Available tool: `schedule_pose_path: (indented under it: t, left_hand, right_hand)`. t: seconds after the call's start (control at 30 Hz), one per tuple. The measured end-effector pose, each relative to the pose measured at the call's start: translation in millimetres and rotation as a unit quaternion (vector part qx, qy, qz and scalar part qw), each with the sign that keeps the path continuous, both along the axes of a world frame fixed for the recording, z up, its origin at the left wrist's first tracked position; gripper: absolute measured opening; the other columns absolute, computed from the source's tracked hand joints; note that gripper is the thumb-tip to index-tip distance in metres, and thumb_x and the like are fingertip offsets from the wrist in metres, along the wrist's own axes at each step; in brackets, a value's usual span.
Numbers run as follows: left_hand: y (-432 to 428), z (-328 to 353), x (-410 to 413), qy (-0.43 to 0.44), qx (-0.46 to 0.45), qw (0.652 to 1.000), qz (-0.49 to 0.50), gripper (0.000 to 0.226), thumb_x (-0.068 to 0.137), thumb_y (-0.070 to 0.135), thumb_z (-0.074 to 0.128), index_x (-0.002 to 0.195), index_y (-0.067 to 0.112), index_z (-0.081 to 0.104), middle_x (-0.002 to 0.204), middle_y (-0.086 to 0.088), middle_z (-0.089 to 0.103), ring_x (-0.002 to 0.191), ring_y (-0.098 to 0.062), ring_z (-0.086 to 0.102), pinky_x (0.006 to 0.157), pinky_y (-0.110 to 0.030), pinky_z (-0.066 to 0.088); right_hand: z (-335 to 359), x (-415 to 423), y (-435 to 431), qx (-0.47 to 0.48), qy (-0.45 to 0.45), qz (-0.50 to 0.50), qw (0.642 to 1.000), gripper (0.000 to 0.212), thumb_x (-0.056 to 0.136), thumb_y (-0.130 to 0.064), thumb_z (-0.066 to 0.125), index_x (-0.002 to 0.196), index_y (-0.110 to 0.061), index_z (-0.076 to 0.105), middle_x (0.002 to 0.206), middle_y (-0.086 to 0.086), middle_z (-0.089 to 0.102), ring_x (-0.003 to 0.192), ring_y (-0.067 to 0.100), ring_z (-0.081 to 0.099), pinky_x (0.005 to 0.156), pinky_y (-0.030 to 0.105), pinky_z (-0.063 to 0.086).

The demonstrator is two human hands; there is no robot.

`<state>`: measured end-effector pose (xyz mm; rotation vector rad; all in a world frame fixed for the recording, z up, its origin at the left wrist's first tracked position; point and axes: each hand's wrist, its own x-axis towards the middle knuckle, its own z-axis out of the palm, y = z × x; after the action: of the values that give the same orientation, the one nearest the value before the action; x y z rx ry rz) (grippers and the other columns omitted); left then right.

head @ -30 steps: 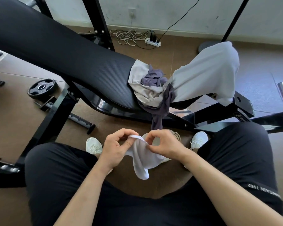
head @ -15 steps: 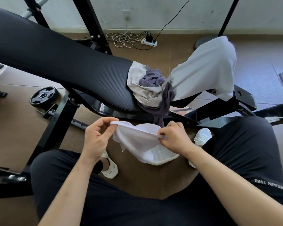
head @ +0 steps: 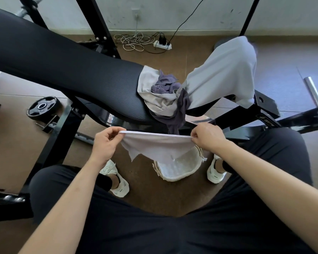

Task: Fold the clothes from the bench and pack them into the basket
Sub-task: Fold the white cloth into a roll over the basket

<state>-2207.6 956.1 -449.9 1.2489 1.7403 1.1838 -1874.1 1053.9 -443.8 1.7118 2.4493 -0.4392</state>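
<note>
Brown floor covers the room, and a white wall runs along 12 o'clock. A big black bench point(head: 62, 70) slopes from 10 o'clock down to the middle. On its low end sits a heap of clothes. A beige cloth point(head: 149, 88) lies at the bottom, and a purple cloth point(head: 165, 85) is crumpled on top with one end hanging down. A light grey garment point(head: 222, 76) is draped over the frame toward 1 o'clock.

The person sits facing the bench. The left hand point(head: 106, 143) pinches one end of a white cloth point(head: 158, 147) with thumb and curled fingers. The right hand point(head: 207, 138) pinches the other end the same way. The top edge of the cloth is pulled straight between the two hands, and the rest hangs down. It is up in the air near the middle, just in front of the bench.

Under the cloth, toward 6 o'clock, a pale woven basket point(head: 173, 178) stands on the floor between two white shoes point(head: 216, 173). The cloth hides part of it. Something white shows inside, but it is hard to tell what.

A black weight plate point(head: 42, 107) lies at 9 o'clock. A white power strip point(head: 162, 45) with tangled cords lies by the wall at 12 o'clock.
</note>
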Motion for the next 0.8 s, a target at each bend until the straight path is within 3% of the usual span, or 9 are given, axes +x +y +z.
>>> schedule_pose_path:
  t: [0.07, 0.17, 0.27, 0.37, 0.47, 0.53, 0.63, 0.67, 0.8]
  left_hand:
    - [-2, -11, 7, -0.008, -0.023, 1.000, -0.012, 0.022, 0.097, 0.009, 0.067, 0.095, 0.029, 0.075, 0.084, 0.014, 0.073, 0.084, -0.008, 0.064, 0.081, -0.026, 0.054]
    - [-5, -20, 9, -0.032, -0.038, 0.999, 0.002, 0.023, 0.097, 0.008, 0.066, 0.095, 0.028, 0.076, 0.094, -0.002, 0.075, 0.092, -0.018, 0.067, 0.089, -0.039, 0.056]
    - [-5, -20, 11, -0.062, -0.041, 0.997, 0.029, 0.021, 0.098, 0.004, 0.063, 0.095, 0.022, 0.074, 0.093, -0.005, 0.073, 0.088, -0.016, 0.068, 0.084, -0.033, 0.059]
    - [-3, -19, 18, -0.127, -0.051, 0.988, 0.074, 0.020, 0.100, 0.000, 0.058, 0.095, 0.015, 0.070, 0.086, -0.001, 0.072, 0.072, -0.006, 0.070, 0.071, -0.022, 0.061]
    - [-3, -26, 13, -0.147, -0.060, 0.983, 0.088, 0.022, 0.100, 0.000, 0.058, 0.093, 0.016, 0.070, 0.081, 0.006, 0.075, 0.077, -0.010, 0.070, 0.081, -0.029, 0.061]
    - [-4, -31, 11, -0.126, -0.068, 0.988, 0.063, 0.023, 0.100, 0.002, 0.059, 0.093, 0.020, 0.072, 0.088, 0.001, 0.075, 0.089, -0.018, 0.069, 0.092, -0.040, 0.057]
    - [-6, -39, 9, -0.094, -0.103, 0.989, 0.043, 0.022, 0.099, 0.003, 0.060, 0.094, 0.020, 0.072, 0.094, -0.005, 0.074, 0.095, -0.022, 0.067, 0.100, -0.050, 0.054]
    - [-6, -41, 9, -0.085, -0.114, 0.989, 0.041, 0.021, 0.099, 0.004, 0.061, 0.094, 0.021, 0.073, 0.095, -0.006, 0.074, 0.096, -0.023, 0.067, 0.102, -0.052, 0.054]
    - [-5, -47, 6, -0.083, -0.130, 0.987, 0.051, 0.021, 0.100, 0.005, 0.060, 0.093, 0.022, 0.072, 0.094, -0.005, 0.073, 0.095, -0.023, 0.067, 0.101, -0.052, 0.054]
  right_hand:
    - [-13, 5, -5, -0.038, 0.024, -0.036, 0.998, 0.011, 0.089, -0.027, 0.061, 0.081, -0.028, 0.069, 0.081, -0.005, 0.063, 0.089, 0.028, 0.066, 0.071, 0.034, 0.049]
    - [-25, 12, -5, -0.069, 0.139, -0.121, 0.980, 0.009, 0.083, -0.026, 0.069, 0.076, -0.031, 0.068, 0.081, -0.006, 0.067, 0.087, 0.025, 0.067, 0.072, 0.031, 0.048]
    - [-26, 14, 0, -0.010, 0.245, -0.166, 0.955, 0.006, 0.082, -0.023, 0.074, 0.081, -0.029, 0.074, 0.076, -0.007, 0.068, 0.084, 0.019, 0.067, 0.075, 0.029, 0.048]
    - [-21, 12, -1, 0.045, 0.332, -0.159, 0.929, 0.005, 0.084, -0.018, 0.078, 0.087, -0.022, 0.078, 0.077, -0.005, 0.070, 0.078, 0.015, 0.065, 0.081, 0.033, 0.054]
    - [-10, 7, -6, 0.161, 0.412, -0.133, 0.887, 0.009, 0.085, -0.008, 0.077, 0.092, -0.013, 0.078, 0.086, -0.004, 0.072, 0.077, 0.012, 0.066, 0.078, 0.026, 0.056]
    - [-4, 4, -7, 0.212, 0.403, -0.095, 0.885, 0.007, 0.086, -0.007, 0.075, 0.092, -0.011, 0.077, 0.086, -0.005, 0.072, 0.077, 0.012, 0.065, 0.075, 0.023, 0.053]
    - [-10, 10, -2, 0.056, 0.229, -0.054, 0.970, 0.004, 0.084, -0.015, 0.075, 0.086, -0.015, 0.078, 0.080, -0.004, 0.071, 0.086, 0.020, 0.067, 0.075, 0.029, 0.046]
    - [-12, 13, -1, 0.024, 0.184, -0.057, 0.981, 0.006, 0.084, -0.017, 0.074, 0.087, -0.017, 0.079, 0.080, -0.004, 0.071, 0.087, 0.018, 0.066, 0.074, 0.027, 0.041]
    - [-13, 13, 1, 0.034, 0.219, -0.087, 0.971, 0.008, 0.085, -0.017, 0.071, 0.088, -0.020, 0.078, 0.086, -0.004, 0.074, 0.088, 0.017, 0.064, 0.078, 0.025, 0.037]
